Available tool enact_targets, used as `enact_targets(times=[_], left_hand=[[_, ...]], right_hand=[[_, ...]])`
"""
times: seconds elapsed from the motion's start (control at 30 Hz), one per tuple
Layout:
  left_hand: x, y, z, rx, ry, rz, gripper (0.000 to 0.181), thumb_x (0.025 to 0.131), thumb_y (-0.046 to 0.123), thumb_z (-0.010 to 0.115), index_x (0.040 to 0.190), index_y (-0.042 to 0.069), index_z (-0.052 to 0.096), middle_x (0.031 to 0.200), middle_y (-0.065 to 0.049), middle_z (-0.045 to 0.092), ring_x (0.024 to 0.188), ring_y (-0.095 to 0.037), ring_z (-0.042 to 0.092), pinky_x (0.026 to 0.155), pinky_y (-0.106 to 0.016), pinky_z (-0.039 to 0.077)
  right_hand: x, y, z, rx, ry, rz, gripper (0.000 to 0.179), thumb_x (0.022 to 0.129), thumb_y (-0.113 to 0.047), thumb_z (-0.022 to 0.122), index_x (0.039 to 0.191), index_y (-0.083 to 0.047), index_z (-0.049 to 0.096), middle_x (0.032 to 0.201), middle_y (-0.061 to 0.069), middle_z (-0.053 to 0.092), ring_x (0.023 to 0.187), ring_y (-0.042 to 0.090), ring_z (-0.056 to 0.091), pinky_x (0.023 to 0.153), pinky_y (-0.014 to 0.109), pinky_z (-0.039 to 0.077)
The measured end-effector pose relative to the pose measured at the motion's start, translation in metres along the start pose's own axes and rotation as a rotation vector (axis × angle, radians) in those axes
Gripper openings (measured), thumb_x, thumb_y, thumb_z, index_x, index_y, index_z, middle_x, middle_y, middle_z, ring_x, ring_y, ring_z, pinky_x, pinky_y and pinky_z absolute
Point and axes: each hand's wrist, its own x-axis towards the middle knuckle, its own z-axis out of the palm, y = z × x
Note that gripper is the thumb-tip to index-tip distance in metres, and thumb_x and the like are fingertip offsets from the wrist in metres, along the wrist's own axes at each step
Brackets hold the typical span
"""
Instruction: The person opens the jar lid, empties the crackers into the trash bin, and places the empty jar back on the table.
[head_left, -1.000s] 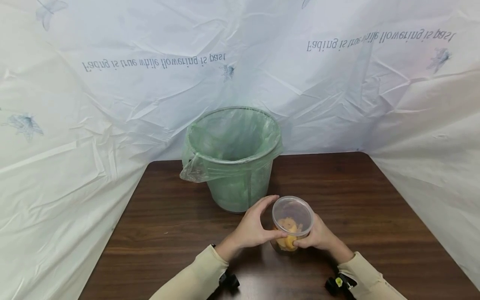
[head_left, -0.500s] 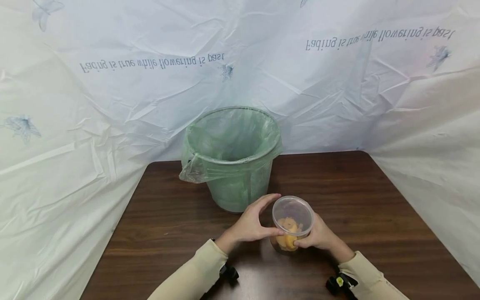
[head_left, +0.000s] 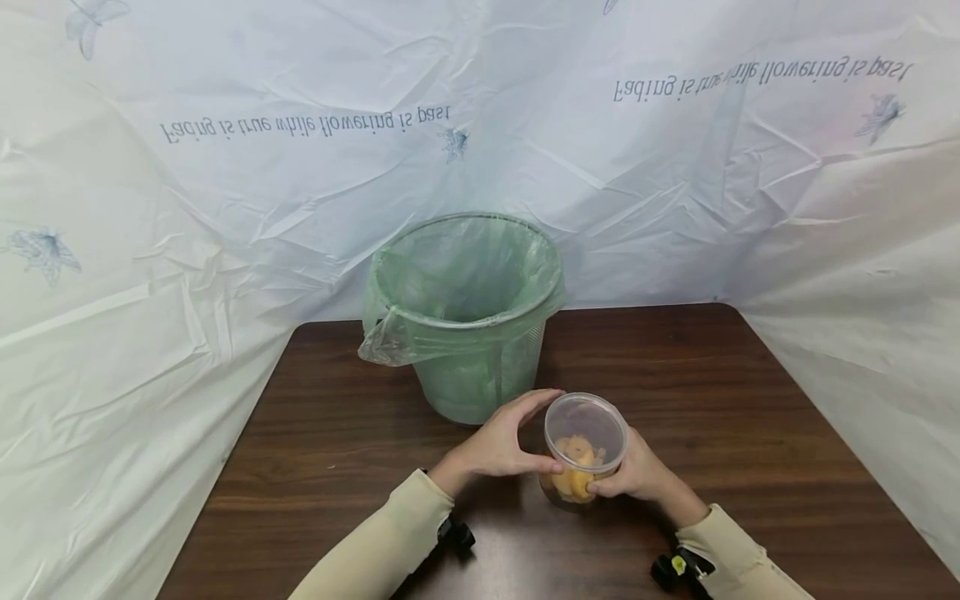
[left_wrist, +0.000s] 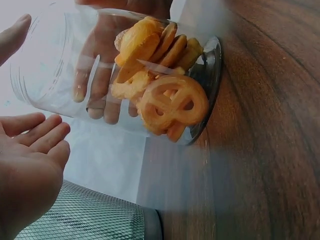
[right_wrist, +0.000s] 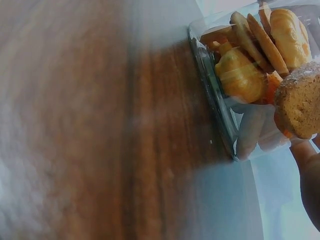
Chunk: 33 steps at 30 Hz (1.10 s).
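A clear plastic jar [head_left: 572, 454] with a round rim stands on the table, before the bin. Inside it are several golden cookies [left_wrist: 172, 102], one pretzel-shaped, and a sugar-topped one [right_wrist: 299, 100] shows in the right wrist view. My right hand [head_left: 637, 471] grips the jar from the right; its fingers show through the clear wall in the left wrist view. On the left, my left hand [head_left: 498, 442] has thumb and fingers spread around the jar's top, the fingertips close to the rim. Whether they touch it cannot be told. A lid on top is hard to make out.
Behind the jar stands a mesh waste bin [head_left: 457, 383] lined with a green plastic bag [head_left: 405, 337]. The dark wooden table [head_left: 675, 350] has white printed sheeting [head_left: 300, 208] around its back and sides.
My left thumb has drawn slightly left off the jar's front, and the left forearm has shifted a little left. The jar and right hand have stayed put.
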Motion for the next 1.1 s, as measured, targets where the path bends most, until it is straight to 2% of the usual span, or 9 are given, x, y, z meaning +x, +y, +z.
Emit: enact_targets(times=[0.17,0.33,0.53,0.6,0.77,0.87,1.1], left_hand=[[0.002,-0.003,-0.002,-0.030,-0.036,0.057,0.090,0.074,0.011,0.085,0.148,0.005,0.035,0.148,-0.008,0.043,0.139,-0.017,0.040,0.114,-0.032,0.032],[0.006,-0.007,-0.004,-0.112,-0.081,0.085,0.088,0.075,0.004,0.083,0.148,0.002,0.033,0.149,-0.011,0.042,0.140,-0.019,0.038,0.115,-0.033,0.031],[0.009,-0.011,-0.008,-0.206,-0.124,0.107,0.089,0.075,-0.005,0.080,0.149,0.000,0.031,0.150,-0.016,0.041,0.142,-0.022,0.037,0.116,-0.036,0.030],[0.010,-0.004,-0.011,-0.231,-0.142,0.118,0.088,0.075,-0.007,0.079,0.148,-0.004,0.030,0.149,-0.021,0.040,0.142,-0.029,0.037,0.116,-0.040,0.029],[0.014,0.013,-0.017,-0.305,-0.189,0.161,0.085,0.074,-0.014,0.075,0.143,-0.016,0.027,0.144,-0.035,0.036,0.136,-0.049,0.034,0.112,-0.056,0.027],[0.016,0.012,-0.017,-0.333,-0.211,0.173,0.085,0.074,-0.016,0.074,0.143,-0.017,0.026,0.143,-0.037,0.035,0.135,-0.052,0.033,0.111,-0.060,0.025],[0.019,0.009,-0.018,-0.335,-0.249,0.180,0.086,0.075,-0.017,0.072,0.146,-0.015,0.023,0.145,-0.036,0.033,0.136,-0.051,0.032,0.111,-0.060,0.027]], right_hand=[[0.000,0.000,-0.001,-0.013,-0.001,0.013,0.107,0.053,-0.001,0.090,0.144,0.004,0.034,0.127,0.030,0.052,0.115,0.022,0.056,0.099,0.022,0.043],[0.000,-0.002,0.000,-0.024,0.003,0.030,0.106,0.053,-0.002,0.091,0.144,0.002,0.035,0.127,0.028,0.054,0.115,0.020,0.057,0.098,0.021,0.043],[0.000,0.000,0.000,-0.001,-0.003,0.010,0.108,0.054,-0.001,0.090,0.146,0.003,0.032,0.129,0.031,0.051,0.117,0.020,0.056,0.099,0.022,0.043],[0.001,0.000,0.000,0.000,-0.003,0.005,0.109,0.054,-0.001,0.090,0.146,0.003,0.032,0.129,0.031,0.050,0.117,0.020,0.056,0.099,0.022,0.043],[0.002,0.000,-0.001,-0.004,-0.010,0.008,0.108,0.054,-0.001,0.090,0.146,0.003,0.033,0.128,0.032,0.051,0.116,0.024,0.056,0.099,0.024,0.044],[0.001,0.000,-0.001,-0.004,-0.016,0.015,0.107,0.055,-0.001,0.090,0.145,0.003,0.033,0.128,0.032,0.051,0.115,0.028,0.056,0.099,0.025,0.045],[0.001,-0.001,-0.001,-0.022,-0.016,0.014,0.108,0.055,-0.002,0.090,0.146,0.002,0.033,0.128,0.032,0.051,0.114,0.030,0.056,0.099,0.026,0.044]])
